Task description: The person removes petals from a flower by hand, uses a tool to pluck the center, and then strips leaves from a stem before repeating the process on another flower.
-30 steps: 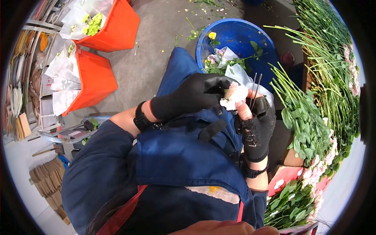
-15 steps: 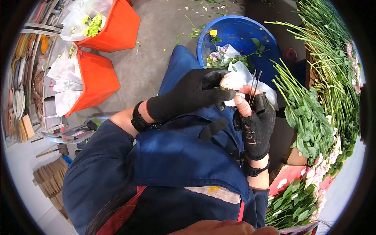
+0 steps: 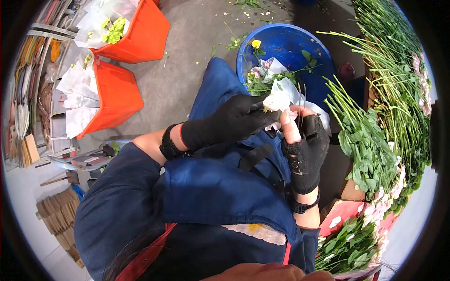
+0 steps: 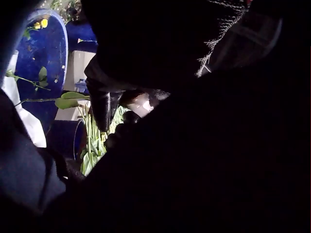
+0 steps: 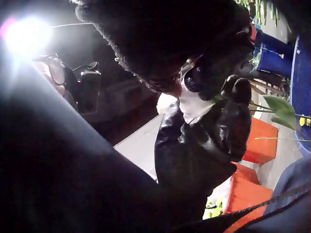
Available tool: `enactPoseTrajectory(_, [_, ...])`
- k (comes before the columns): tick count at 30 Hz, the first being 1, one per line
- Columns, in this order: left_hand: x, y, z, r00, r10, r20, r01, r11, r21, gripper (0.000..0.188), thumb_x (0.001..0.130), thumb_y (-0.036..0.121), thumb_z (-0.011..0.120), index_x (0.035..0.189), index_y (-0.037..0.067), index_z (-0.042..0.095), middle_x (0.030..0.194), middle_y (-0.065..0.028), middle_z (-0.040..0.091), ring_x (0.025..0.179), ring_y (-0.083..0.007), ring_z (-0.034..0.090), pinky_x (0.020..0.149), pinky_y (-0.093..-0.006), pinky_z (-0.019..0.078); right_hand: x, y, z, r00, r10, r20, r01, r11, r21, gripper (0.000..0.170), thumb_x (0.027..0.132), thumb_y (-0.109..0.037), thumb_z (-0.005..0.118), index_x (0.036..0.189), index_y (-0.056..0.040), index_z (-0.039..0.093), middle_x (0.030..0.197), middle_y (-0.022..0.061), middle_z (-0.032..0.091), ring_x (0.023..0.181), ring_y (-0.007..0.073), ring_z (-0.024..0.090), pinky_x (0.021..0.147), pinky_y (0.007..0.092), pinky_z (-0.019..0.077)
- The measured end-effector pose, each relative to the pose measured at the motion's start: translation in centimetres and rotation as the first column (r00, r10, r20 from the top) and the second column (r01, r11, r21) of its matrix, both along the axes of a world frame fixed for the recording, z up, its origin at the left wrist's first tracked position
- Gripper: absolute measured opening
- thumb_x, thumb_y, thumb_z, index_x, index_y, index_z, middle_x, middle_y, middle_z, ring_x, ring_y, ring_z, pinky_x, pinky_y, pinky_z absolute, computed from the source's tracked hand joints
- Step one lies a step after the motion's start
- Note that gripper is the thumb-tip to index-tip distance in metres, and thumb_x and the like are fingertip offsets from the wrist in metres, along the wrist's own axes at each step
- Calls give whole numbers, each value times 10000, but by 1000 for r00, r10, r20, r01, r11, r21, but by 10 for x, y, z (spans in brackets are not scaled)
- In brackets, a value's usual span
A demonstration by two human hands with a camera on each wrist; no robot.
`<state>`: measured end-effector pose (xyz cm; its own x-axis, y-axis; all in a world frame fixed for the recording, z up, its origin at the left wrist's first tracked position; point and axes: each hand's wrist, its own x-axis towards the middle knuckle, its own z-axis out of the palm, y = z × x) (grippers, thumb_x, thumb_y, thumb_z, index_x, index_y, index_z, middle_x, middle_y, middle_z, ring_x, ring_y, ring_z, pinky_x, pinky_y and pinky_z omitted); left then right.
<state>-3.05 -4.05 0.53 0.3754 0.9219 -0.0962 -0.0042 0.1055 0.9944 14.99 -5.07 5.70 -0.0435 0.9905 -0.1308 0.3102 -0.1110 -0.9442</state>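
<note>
Both hands meet at a pale pink-white flower [image 3: 277, 101] in the head view. The black-gloved left hand [image 3: 229, 117] pinches its left side with the fingertips. On the other side, the right hand [image 3: 305, 149], its glove leaving the thumb and a finger bare, grips the flower's lower part. Two thin rods [image 3: 302, 100] stand up by the right fingers. The right wrist view shows pale petals [image 5: 194, 106] between dark gloves; the left wrist view is mostly dark, with a small pale patch [image 4: 141, 104]. The flower's base is hidden by fingers.
A blue tub [image 3: 307, 44] with cut flowers and white paper stands beyond the hands. Long-stemmed flowers [image 3: 363, 140] are piled along the right. Orange bins [image 3: 117, 91] stand at left, above a metal-framed item [image 3: 77, 161]. Scraps lie on the grey floor [image 3: 187, 28].
Since a second ago, the flower has tilted and shifted slightly up and left between the hands. The left fingers have changed position around it, and the rods have shifted slightly left.
</note>
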Motion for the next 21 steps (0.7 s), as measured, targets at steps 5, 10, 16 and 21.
enactPoseTrajectory(5, [1, -3, 4, 999, 38, 8, -39, 996, 76, 279, 987, 227, 591, 1153, 10, 646, 792, 13, 632, 716, -39, 541, 625, -249, 441, 5, -5, -4, 999, -22, 26, 19, 997, 78, 269, 886, -172, 721, 1056, 26, 655, 944, 73, 665, 834, 130, 610, 792, 271, 489])
enactPoseTrajectory(10, [5, -3, -3, 995, 87, 54, -97, 967, 236, 245, 990, 186, 578, 1111, -16, 644, 885, -40, 672, 787, -61, 588, 682, -260, 479, 4, -7, -7, 1000, -6, 22, 3, 989, 146, 278, 879, -146, 734, 1069, 34, 642, 964, 82, 666, 863, 130, 608, 813, 265, 486])
enactPoseTrajectory(16, [4, -5, 1, 989, 107, -105, -56, 914, 403, 213, 985, 163, 585, 1073, -21, 648, 821, -56, 659, 740, -65, 582, 649, -269, 472, 3, -7, -16, 998, 24, -59, -19, 995, 93, 287, 871, -109, 731, 1099, 33, 630, 941, 55, 651, 870, 125, 602, 817, 267, 486])
enactPoseTrajectory(21, [9, -3, -6, 989, 125, 75, -133, 984, 118, 227, 974, 176, 608, 1078, -23, 647, 778, -44, 646, 701, -63, 569, 615, -268, 459, 2, -10, -8, 997, 24, -66, -19, 996, 82, 249, 896, -105, 681, 1099, 29, 632, 922, 47, 642, 834, 111, 593, 788, 258, 485])
